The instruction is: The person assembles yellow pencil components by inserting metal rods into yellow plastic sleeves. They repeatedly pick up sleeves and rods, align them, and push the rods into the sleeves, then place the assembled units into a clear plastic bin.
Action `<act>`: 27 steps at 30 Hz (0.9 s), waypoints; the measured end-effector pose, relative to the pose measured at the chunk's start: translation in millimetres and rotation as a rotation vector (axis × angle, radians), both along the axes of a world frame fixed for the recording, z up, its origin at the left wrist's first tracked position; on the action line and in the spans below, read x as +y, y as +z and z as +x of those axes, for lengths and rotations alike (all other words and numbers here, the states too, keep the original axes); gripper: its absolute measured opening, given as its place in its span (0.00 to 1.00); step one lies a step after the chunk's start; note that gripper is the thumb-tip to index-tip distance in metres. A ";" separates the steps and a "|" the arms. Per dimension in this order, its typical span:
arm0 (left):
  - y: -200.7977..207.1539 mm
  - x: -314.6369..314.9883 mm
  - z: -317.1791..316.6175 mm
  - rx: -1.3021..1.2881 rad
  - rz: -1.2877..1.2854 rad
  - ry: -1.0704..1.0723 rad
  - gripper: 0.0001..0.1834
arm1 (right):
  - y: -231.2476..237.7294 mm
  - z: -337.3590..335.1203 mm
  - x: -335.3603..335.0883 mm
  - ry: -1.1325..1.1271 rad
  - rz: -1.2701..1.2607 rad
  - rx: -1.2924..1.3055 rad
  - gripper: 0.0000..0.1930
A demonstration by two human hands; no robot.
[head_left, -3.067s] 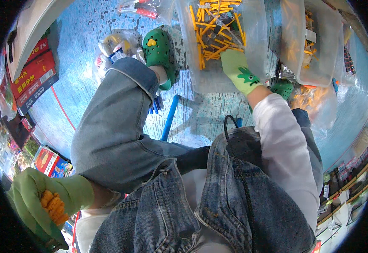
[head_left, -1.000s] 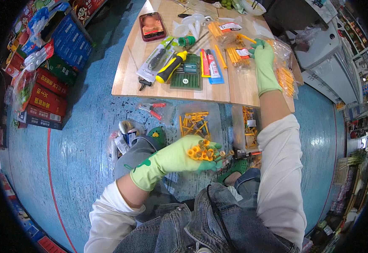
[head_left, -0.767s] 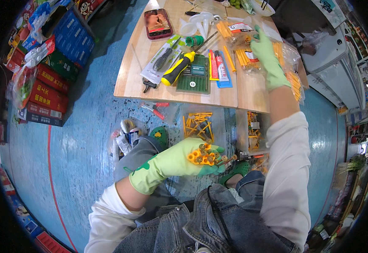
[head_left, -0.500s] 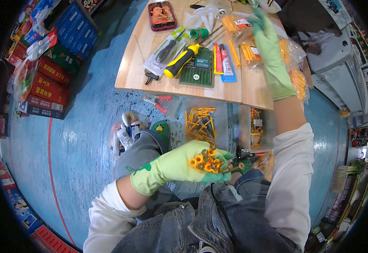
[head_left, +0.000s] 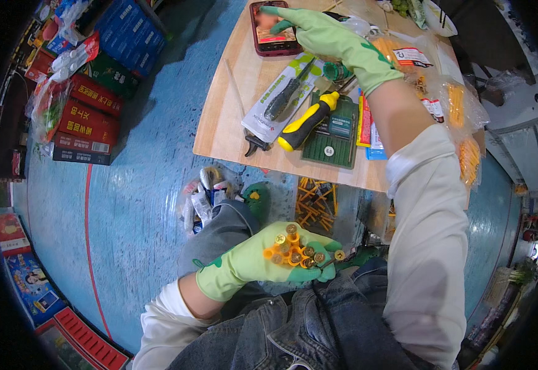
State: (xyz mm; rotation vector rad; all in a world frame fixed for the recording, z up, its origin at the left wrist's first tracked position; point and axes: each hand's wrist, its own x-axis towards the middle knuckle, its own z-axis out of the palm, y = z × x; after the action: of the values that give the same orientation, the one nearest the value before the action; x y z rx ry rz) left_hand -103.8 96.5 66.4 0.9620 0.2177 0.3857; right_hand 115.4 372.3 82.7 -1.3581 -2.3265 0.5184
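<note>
My left hand (head_left: 253,253), in a light green glove, is closed around a bundle of yellow wall plugs (head_left: 275,253) and brass-coloured screws (head_left: 309,254) with cross heads. It is held palm up above my lap. My right hand (head_left: 334,46), gloved the same, stretches across the far part of the table with its fingers extended. Its fingertips lie over the screen of a phone (head_left: 275,47) in a dark red case; whether they touch the glass I cannot tell. Near it lie a yellow and black screwdriver (head_left: 306,123), a packaged dark-handled screwdriver (head_left: 286,95) and a green flat case (head_left: 334,139).
The wooden table (head_left: 216,132) also carries a yellow and red packet (head_left: 364,122), clear bags of yellow plugs (head_left: 456,105) and a bowl (head_left: 438,18) with chopsticks. Below it are a tub of loose yellow plugs (head_left: 315,206) and a plastic bag (head_left: 202,200). Stacked cartons (head_left: 87,120) stand at left.
My right hand has moved left from the bags of plugs to over the phone. My left hand still holds the plugs and screws. The view has shifted somewhat.
</note>
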 end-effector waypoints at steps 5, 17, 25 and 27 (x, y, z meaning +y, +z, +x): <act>-2.5 9.9 0.8 -0.047 0.084 0.001 0.28 | -12.8 6.8 34.6 0.100 0.148 0.124 0.24; 8.0 -15.0 23.9 -0.036 -0.028 -0.047 0.23 | 30.4 18.4 -44.1 0.023 0.285 0.247 0.26; 20.1 -19.6 30.3 0.125 0.192 0.022 0.15 | -24.0 -0.5 -14.9 -0.038 0.408 -0.225 0.32; 18.6 -10.0 26.9 0.111 0.203 0.033 0.14 | -26.1 -1.4 0.3 -0.035 0.470 -0.313 0.32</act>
State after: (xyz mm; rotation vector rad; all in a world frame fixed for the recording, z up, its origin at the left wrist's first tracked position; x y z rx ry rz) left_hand -76.9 86.6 85.1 1.1820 0.2999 0.3905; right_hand 114.0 372.6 56.6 -1.3106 -2.4429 -0.2639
